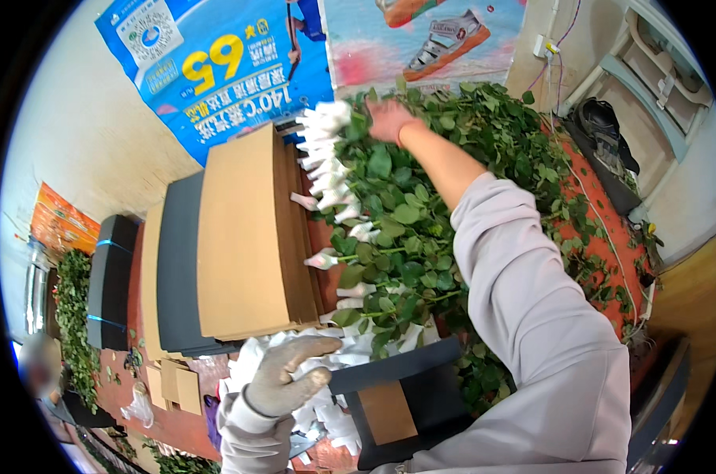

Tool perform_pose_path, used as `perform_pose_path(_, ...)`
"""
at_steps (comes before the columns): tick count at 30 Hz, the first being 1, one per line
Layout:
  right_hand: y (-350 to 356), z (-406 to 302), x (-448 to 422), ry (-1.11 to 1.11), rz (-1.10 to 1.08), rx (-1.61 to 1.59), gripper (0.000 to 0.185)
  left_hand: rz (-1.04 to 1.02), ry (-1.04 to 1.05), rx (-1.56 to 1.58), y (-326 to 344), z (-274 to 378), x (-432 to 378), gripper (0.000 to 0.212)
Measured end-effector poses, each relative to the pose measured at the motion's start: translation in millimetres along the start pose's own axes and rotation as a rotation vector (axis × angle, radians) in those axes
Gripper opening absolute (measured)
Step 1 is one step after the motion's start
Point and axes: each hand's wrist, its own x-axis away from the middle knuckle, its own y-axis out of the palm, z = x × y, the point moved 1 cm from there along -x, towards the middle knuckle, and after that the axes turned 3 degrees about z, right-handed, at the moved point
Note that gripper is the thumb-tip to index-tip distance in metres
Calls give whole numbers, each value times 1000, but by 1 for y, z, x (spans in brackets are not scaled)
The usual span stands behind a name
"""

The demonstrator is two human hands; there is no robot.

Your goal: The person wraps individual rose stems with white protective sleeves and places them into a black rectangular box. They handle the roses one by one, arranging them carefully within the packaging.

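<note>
My right hand [390, 121], which looks bare, reaches to the far side of a heap of leafy green rose stems [417, 207] and touches the leaves near the wall; whether its fingers hold a stem is unclear. White sleeves [328, 151] cover the flower heads in a row along the heap's left side. My left hand [289, 370] wears a grey work glove and hovers, fingers apart and empty, over a pile of white sleeves [328, 409]. Beside it lie black sheets [399, 367] with a brown cardboard piece [387, 412] on them.
Stacks of brown cardboard [242, 237] and black sheets [180, 266] stand left of the stems. A white cord [600, 228] crosses the red tabletop [577, 183] at right. Posters [227, 59] hang on the wall. Another person [41, 367] is at far left, near more greenery [76, 320].
</note>
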Motion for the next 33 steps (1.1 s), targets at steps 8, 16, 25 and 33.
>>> perform_pose_path(8, -31, -7, 29, -154, 23, -9, 33, 13, -38, -31, -6, 4, 19, 43)
perform_pose_path(16, -130, 50, 117, -197, 422, -438, 41, -92, -97, 1, -26, 39, 1, 53)
perform_pose_path(25, -143, 53, 148, -261, 449, -502, 44, 64, -152, 338, 32, 0, -208, 96)
perform_pose_path(33, -141, 35, 209, -410, 348, -65, 53, 345, 10, 832, 24, -10, -330, 37)
